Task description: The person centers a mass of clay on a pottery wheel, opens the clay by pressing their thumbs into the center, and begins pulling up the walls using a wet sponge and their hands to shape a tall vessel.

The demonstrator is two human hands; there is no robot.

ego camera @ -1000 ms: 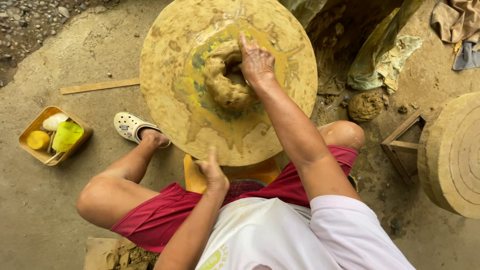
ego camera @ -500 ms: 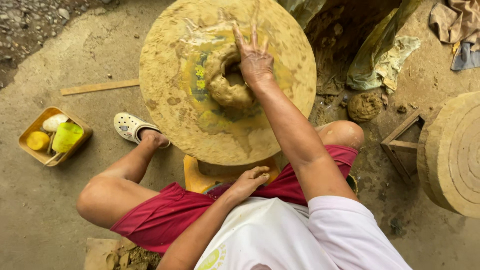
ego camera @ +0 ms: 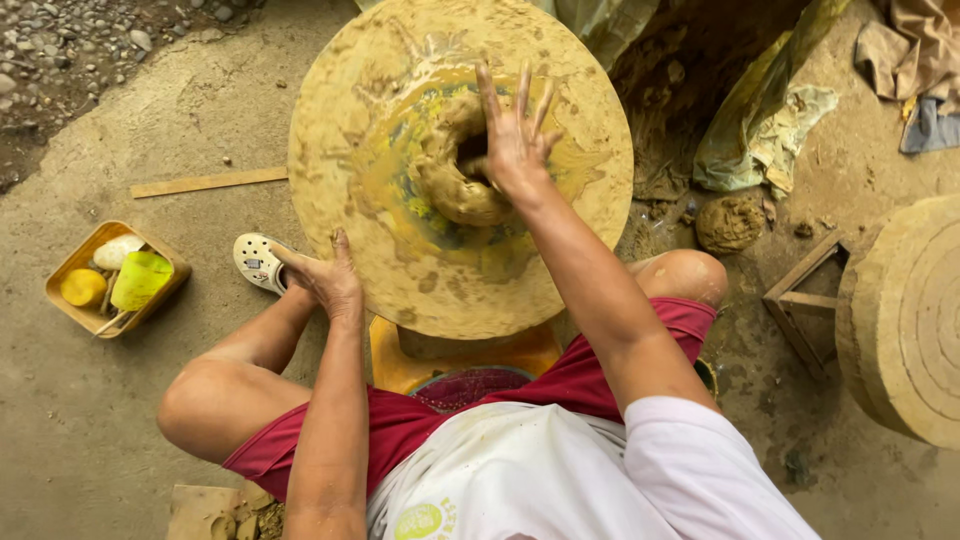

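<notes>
Clay [ego camera: 455, 165], a wet lumpy ring, sits near the middle of the round potter's wheel [ego camera: 340, 110], and that is what I am watching. Going from the left: a small yellow tray [ego camera: 72, 262] with a sponge-like lump and a yellow-green cup lies on the ground, well apart from the wheel, beside a thin wooden slat [ego camera: 208, 182]. Next comes my left hand [ego camera: 325, 275], fingers loosely spread, resting flat against the wheel's near-left rim and gripping nothing. My right hand [ego camera: 515, 135] is over the clay, fingers fanned wide and pointing away, the heel of the palm at the ring's hollow; it does not clasp anything either. The two hands are well apart. Further right lie a clay lump [ego camera: 728, 222] on the ground, a wooden frame [ego camera: 800, 300] and a second round disc [ego camera: 915, 320].

My worry is the ring's wall: it looks uneven and thick on the left, so pressure from the palm on one side could push it off centre or tear it. The surface looks slick, so I judge the left hand could slip off the rim. The foot in the white clog [ego camera: 258, 262] sits just beside the wheel's edge and could brush it.
</notes>
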